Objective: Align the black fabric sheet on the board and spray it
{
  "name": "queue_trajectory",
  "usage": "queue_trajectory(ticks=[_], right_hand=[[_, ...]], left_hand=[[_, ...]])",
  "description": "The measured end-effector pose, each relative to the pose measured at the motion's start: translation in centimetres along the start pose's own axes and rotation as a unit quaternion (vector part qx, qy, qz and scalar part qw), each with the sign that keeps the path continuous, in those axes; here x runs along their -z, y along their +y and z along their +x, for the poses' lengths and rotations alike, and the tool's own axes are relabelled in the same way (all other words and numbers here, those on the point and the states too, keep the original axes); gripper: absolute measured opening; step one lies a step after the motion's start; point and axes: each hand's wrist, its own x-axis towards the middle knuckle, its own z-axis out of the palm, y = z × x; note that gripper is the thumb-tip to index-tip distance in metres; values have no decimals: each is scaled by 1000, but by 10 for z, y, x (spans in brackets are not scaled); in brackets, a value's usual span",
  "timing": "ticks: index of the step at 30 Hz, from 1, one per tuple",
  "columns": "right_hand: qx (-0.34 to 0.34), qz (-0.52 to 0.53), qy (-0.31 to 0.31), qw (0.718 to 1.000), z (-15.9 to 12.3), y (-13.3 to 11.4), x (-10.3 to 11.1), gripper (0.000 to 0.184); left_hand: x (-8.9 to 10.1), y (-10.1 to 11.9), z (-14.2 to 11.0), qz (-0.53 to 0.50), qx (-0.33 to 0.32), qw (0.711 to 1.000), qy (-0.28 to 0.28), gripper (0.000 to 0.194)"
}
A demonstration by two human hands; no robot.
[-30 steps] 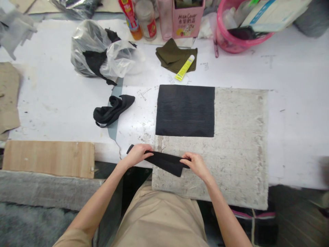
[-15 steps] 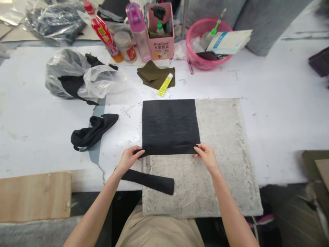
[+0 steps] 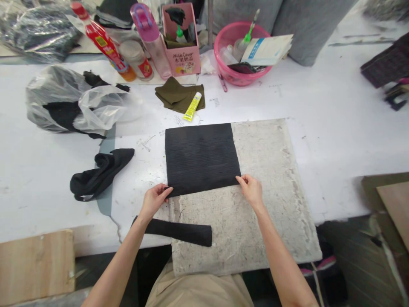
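A black fabric piece (image 3: 202,155) with fine crosswise lines lies flat on the worn grey board (image 3: 268,213). At its near left corner, my left hand (image 3: 154,199) pinches the edge between thumb and fingers. My right hand (image 3: 252,190) has its thumb and forefinger closed on the near right corner. The edge between them looks fairly straight, slanting slightly up to the right. Whether a separate strip lies along this edge, I cannot tell. Closer to my body, a folded black fabric strip (image 3: 188,233) rests partly on the board, its left end behind my left forearm.
Left of the board lie a rolled black cloth (image 3: 101,174) and a plastic bag (image 3: 54,100) with black scraps. Beyond it are olive cloth (image 3: 174,94), a yellow tube (image 3: 192,106), a red bottle (image 3: 102,42), a pink box (image 3: 183,60) and a pink basin (image 3: 243,76).
The dark band along the fabric's near edge, distinct before, now blends with the rest. Both hands keep their pinch at the corners. The whole view has shifted and tilted a little.
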Motion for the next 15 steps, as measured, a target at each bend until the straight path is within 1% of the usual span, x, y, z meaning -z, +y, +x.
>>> queue_trajectory(ticks=[4, 9, 15], right_hand=[[10, -18, 2, 1000, 2, 3, -2, 50], [4, -12, 1, 1000, 4, 4, -1, 52], [0, -24, 8, 1000, 5, 5, -2, 54]], left_hand=[[0, 4, -2, -5, 3, 1000, -12, 41], [-2, 2, 0, 14, 1, 1000, 16, 39], [-2, -2, 4, 25, -4, 999, 28, 37]])
